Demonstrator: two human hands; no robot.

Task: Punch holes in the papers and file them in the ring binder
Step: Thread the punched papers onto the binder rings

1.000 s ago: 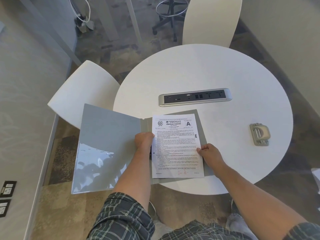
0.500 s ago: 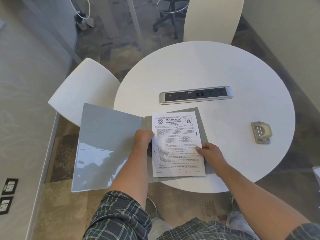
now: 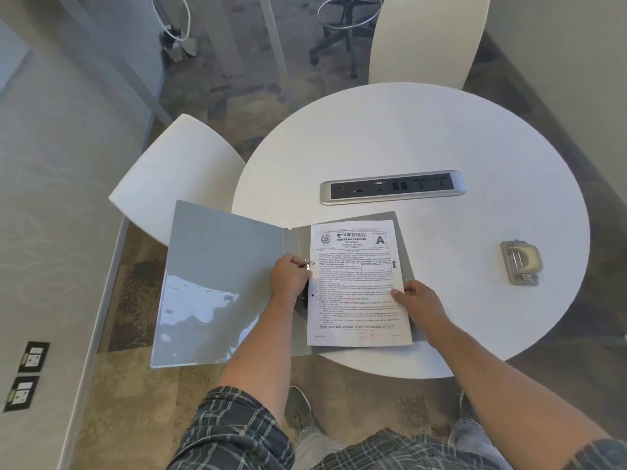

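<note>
A grey ring binder lies open at the near-left edge of the round white table, its front cover hanging out past the rim. The printed papers lie on its right half, a punched hole showing near their left edge. My left hand sits at the spine, fingers curled on the metal ring clip. My right hand rests on the papers' right edge, thumb on the sheet. A metal hole punch sits apart at the right of the table.
A silver power socket strip is set into the table behind the binder. One white chair stands at the left and another at the far side. A rolling stool base and cables are on the floor beyond.
My left hand's fingers have shifted on the spine, and the metal ring clip now shows beside them. The papers and my right hand have stayed in place.
</note>
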